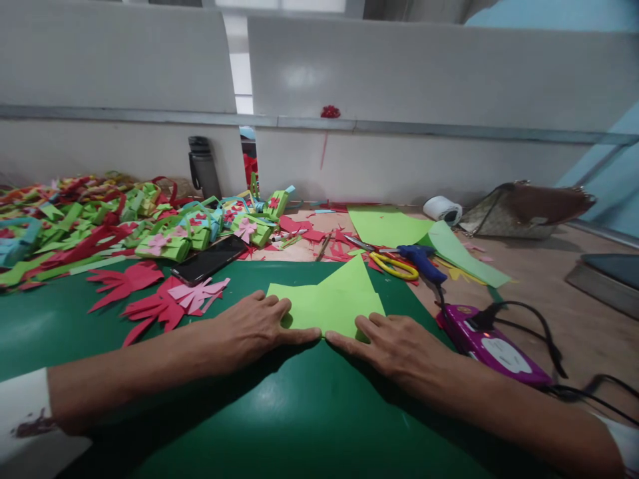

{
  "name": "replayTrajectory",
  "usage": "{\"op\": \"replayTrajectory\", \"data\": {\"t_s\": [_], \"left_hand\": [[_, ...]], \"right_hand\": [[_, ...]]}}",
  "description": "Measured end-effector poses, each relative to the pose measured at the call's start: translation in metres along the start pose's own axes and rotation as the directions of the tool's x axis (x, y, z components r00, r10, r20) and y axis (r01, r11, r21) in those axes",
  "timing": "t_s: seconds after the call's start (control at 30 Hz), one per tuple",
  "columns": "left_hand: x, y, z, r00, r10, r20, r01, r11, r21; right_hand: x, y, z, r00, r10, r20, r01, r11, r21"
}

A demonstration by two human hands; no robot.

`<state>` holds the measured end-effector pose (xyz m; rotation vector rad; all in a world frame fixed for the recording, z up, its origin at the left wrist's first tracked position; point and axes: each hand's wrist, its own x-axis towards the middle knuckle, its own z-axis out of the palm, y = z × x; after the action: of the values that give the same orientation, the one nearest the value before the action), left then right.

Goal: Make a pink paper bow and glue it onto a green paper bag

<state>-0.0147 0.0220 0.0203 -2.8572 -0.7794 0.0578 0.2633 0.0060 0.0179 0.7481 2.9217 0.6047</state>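
A lime-green sheet of paper [332, 303], partly folded, lies on the dark green mat [279, 426], with a peaked part pointing away from me. My left hand [264, 326] grips its near left side, fingers curled on top and thumb along the near edge. At the near right side, my right hand [387, 336] holds it the same way. Both thumb tips almost meet at the middle of the near edge. What lies under the fingers is hidden.
Red paper cutouts [160, 309], a black phone [212, 259] and a heap of small paper bags [164, 243] are on the left. Yellow-handled scissors [394, 266], a blue glue gun [422, 261] and a purple power strip [492, 346] with cables lie right. A bottle [204, 166] stands behind.
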Motion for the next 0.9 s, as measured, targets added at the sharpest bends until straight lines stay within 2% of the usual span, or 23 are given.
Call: {"op": "replayTrajectory", "data": {"t_s": [0.17, 0.4, 0.57, 0.8, 0.9], "left_hand": [[0.002, 0.002, -0.007, 0.999, -0.003, 0.043, 0.002, 1.0, 0.021], [0.002, 0.003, -0.011, 1.0, 0.029, 0.011, -0.029, 0.999, 0.034], [0.001, 0.005, -0.014, 1.0, 0.013, 0.024, -0.013, 0.999, 0.031], [-0.007, 0.004, -0.024, 0.998, -0.026, 0.05, 0.027, 0.999, -0.021], [-0.013, 0.003, -0.027, 0.996, -0.052, 0.074, 0.054, 0.998, -0.024]], "right_hand": [[0.001, 0.0, 0.001, 1.0, -0.003, 0.009, 0.003, 1.0, -0.022], [0.002, 0.0, 0.001, 1.0, -0.009, -0.012, 0.009, 1.0, -0.002], [-0.003, 0.003, 0.015, 0.995, -0.019, -0.1, 0.018, 1.0, -0.009], [-0.014, 0.01, 0.008, 0.977, -0.038, -0.21, 0.044, 0.999, 0.022], [-0.025, 0.015, 0.018, 0.965, -0.044, -0.257, 0.047, 0.999, 0.005]]}}
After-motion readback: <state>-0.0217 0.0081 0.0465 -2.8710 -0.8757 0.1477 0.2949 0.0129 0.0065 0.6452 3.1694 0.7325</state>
